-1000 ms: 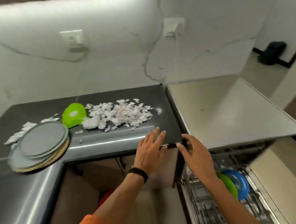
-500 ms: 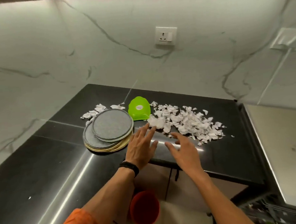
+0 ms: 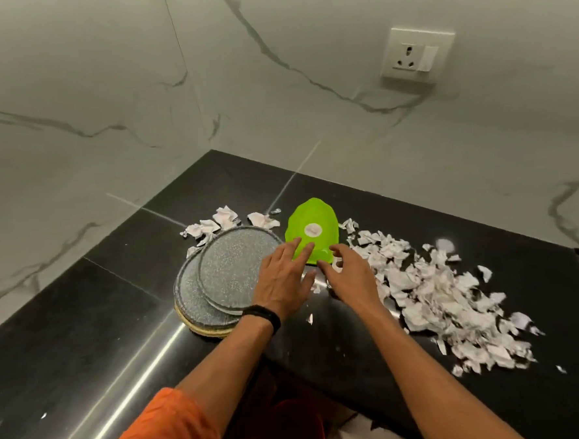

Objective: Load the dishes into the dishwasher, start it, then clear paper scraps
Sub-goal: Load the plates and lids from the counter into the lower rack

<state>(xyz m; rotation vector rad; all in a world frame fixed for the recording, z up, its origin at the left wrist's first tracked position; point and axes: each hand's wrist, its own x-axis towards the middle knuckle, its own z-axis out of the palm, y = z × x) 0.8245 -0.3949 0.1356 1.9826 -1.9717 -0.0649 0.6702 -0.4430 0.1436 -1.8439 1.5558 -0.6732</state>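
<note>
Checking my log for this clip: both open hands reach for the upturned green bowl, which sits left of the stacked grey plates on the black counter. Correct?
One slip: the head view shows the green bowl right of the stacked grey plates, between them and the paper scraps. The rest holds: left hand and right hand, both open, reach for it on the black counter.

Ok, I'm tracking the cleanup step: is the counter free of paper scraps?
No, a wide pile of torn paper scraps lies on the black counter to the right of the green bowl.
</note>
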